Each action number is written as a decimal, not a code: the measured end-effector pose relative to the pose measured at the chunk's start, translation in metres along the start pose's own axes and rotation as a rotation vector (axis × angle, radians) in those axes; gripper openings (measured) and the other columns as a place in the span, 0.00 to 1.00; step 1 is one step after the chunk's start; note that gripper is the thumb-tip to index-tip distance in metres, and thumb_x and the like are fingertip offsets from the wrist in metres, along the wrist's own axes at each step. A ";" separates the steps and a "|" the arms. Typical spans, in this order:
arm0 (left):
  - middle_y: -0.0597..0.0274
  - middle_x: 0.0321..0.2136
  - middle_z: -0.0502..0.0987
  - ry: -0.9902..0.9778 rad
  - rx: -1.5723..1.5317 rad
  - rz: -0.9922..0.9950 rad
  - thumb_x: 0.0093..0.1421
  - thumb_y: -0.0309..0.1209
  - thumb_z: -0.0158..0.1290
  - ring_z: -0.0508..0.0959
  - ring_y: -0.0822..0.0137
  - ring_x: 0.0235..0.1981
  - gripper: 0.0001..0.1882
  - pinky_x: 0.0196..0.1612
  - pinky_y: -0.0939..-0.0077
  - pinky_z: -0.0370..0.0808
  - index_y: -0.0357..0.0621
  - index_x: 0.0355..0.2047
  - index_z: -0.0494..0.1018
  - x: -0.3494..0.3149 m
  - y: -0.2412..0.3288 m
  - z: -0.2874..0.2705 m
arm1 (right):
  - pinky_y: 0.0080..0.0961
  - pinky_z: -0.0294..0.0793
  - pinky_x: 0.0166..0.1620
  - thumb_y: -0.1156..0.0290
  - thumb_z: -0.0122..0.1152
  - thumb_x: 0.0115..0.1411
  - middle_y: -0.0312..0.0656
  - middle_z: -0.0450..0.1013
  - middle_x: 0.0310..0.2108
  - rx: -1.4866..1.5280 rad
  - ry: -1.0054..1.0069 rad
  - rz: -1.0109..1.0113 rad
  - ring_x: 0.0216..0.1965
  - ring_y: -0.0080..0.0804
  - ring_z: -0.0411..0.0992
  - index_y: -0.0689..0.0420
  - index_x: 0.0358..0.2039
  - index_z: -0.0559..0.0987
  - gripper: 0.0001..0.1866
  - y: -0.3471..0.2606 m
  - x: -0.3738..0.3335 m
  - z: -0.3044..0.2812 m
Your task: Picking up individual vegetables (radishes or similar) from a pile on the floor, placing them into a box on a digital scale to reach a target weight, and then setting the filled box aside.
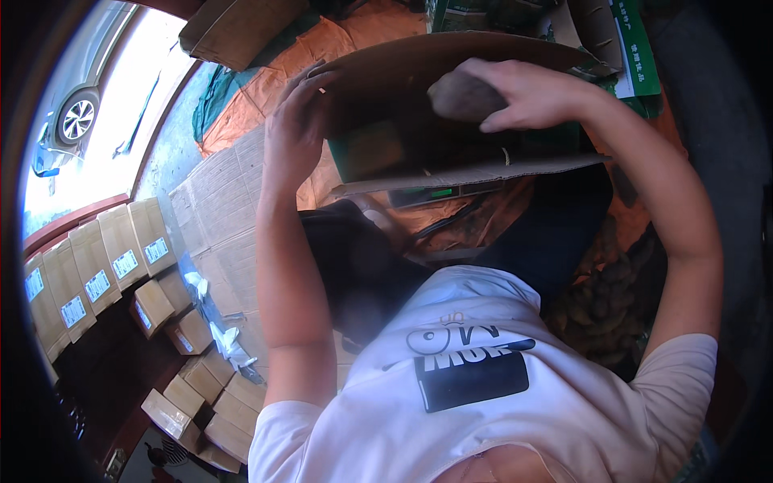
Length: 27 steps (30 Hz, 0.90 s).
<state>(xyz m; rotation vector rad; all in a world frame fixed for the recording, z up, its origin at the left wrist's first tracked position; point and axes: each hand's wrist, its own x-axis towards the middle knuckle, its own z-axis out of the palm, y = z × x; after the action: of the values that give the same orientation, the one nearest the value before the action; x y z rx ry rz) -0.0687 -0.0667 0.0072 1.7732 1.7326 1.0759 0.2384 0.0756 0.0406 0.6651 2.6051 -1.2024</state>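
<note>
An open cardboard box (483, 171) with raised brown flaps and green on its outer side stands in front of me. My left hand (296, 121) is closed on the edge of the box's left flap. Over the box opening, my right hand (535, 92) grips a brown, rounded tuber (463, 98), slightly blurred. The box's interior is dark, so its contents are hard to make out. Beneath its near edge shows part of a scale (443, 193) with a lit green display.
Lumpy brown tubers (608, 302) lie in a heap to my right. Orange sheeting (354, 39) covers the floor. Flattened cardboard (217, 209) and several labelled cartons (121, 241) are on the left. Green boxes (640, 60) stand at the far right; a vehicle (76, 117) is outside.
</note>
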 end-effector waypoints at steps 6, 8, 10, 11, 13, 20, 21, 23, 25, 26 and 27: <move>0.52 0.53 0.77 -0.012 -0.014 -0.002 0.59 0.17 0.47 0.79 0.53 0.52 0.20 0.53 0.66 0.75 0.44 0.51 0.77 -0.002 -0.002 -0.003 | 0.39 0.71 0.59 0.66 0.70 0.52 0.58 0.71 0.56 -0.373 -0.256 0.255 0.58 0.52 0.70 0.62 0.66 0.61 0.43 0.034 0.071 0.051; 0.52 0.53 0.77 -0.027 0.029 0.025 0.59 0.17 0.47 0.80 0.54 0.50 0.21 0.52 0.67 0.76 0.44 0.51 0.77 -0.003 -0.003 -0.004 | 0.40 0.64 0.65 0.65 0.68 0.53 0.60 0.67 0.60 -0.547 -0.436 0.419 0.62 0.54 0.65 0.62 0.68 0.59 0.44 0.039 0.070 0.049; 0.53 0.52 0.77 0.009 -0.017 0.032 0.58 0.15 0.45 0.80 0.57 0.47 0.22 0.49 0.69 0.77 0.44 0.51 0.77 -0.004 -0.005 -0.004 | 0.40 0.66 0.64 0.68 0.65 0.55 0.59 0.67 0.60 -0.523 -0.324 0.373 0.62 0.54 0.66 0.60 0.67 0.61 0.40 0.036 0.050 0.040; 0.53 0.52 0.77 0.008 -0.037 0.069 0.57 0.14 0.44 0.80 0.60 0.45 0.23 0.47 0.69 0.77 0.43 0.51 0.77 -0.004 -0.006 -0.005 | 0.40 0.66 0.64 0.70 0.64 0.56 0.59 0.68 0.59 -0.430 -0.254 0.308 0.61 0.54 0.67 0.59 0.66 0.63 0.38 0.030 0.037 0.031; 0.54 0.53 0.77 -0.003 -0.075 0.052 0.57 0.13 0.43 0.80 0.60 0.47 0.24 0.51 0.70 0.76 0.42 0.51 0.77 -0.003 -0.009 -0.004 | 0.40 0.72 0.58 0.72 0.61 0.60 0.56 0.73 0.54 -0.190 -0.001 0.076 0.56 0.51 0.73 0.57 0.63 0.67 0.30 0.015 0.006 0.009; 0.51 0.63 0.68 0.047 -0.024 0.167 0.63 0.19 0.48 0.68 0.57 0.64 0.21 0.64 0.65 0.66 0.47 0.55 0.77 -0.003 -0.015 -0.006 | 0.28 0.74 0.52 0.74 0.58 0.67 0.43 0.76 0.45 0.206 1.062 0.127 0.48 0.28 0.75 0.61 0.58 0.72 0.20 -0.004 -0.173 -0.005; 0.51 0.63 0.68 0.039 -0.068 0.138 0.64 0.20 0.48 0.68 0.57 0.64 0.19 0.64 0.65 0.66 0.46 0.53 0.77 -0.003 -0.015 -0.006 | 0.27 0.74 0.52 0.75 0.58 0.66 0.43 0.77 0.44 0.250 1.137 0.182 0.47 0.28 0.75 0.61 0.57 0.73 0.19 0.012 -0.197 0.008; 0.52 0.64 0.68 0.039 -0.139 0.145 0.64 0.21 0.50 0.68 0.57 0.65 0.16 0.64 0.65 0.66 0.44 0.51 0.78 -0.005 -0.015 -0.006 | 0.25 0.73 0.54 0.73 0.57 0.67 0.42 0.77 0.46 0.326 1.217 0.284 0.48 0.28 0.75 0.60 0.57 0.74 0.18 0.053 -0.251 0.047; 0.52 0.64 0.67 0.026 -0.184 0.136 0.65 0.22 0.50 0.68 0.57 0.64 0.14 0.65 0.64 0.66 0.42 0.51 0.77 -0.009 -0.016 -0.005 | 0.22 0.72 0.55 0.71 0.56 0.69 0.41 0.78 0.48 0.387 1.238 0.510 0.49 0.27 0.76 0.59 0.58 0.74 0.18 0.101 -0.296 0.107; 0.52 0.64 0.67 0.045 -0.189 0.161 0.66 0.23 0.50 0.68 0.57 0.64 0.14 0.65 0.63 0.66 0.41 0.51 0.76 -0.011 -0.015 -0.006 | 0.22 0.72 0.55 0.73 0.55 0.69 0.41 0.78 0.48 0.351 1.210 0.557 0.49 0.27 0.76 0.59 0.58 0.74 0.18 0.119 -0.318 0.141; 0.51 0.64 0.67 0.037 -0.185 0.112 0.67 0.24 0.49 0.68 0.57 0.64 0.15 0.65 0.62 0.66 0.40 0.53 0.74 -0.011 -0.014 -0.007 | 0.22 0.74 0.51 0.79 0.55 0.66 0.41 0.79 0.44 0.404 1.204 0.644 0.44 0.26 0.77 0.59 0.55 0.75 0.17 0.136 -0.337 0.176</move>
<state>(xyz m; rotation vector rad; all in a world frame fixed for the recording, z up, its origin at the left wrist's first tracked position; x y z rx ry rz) -0.0824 -0.0772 -0.0016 1.7603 1.5153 1.2795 0.5978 -0.0872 -0.0450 2.7270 2.3475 -1.2882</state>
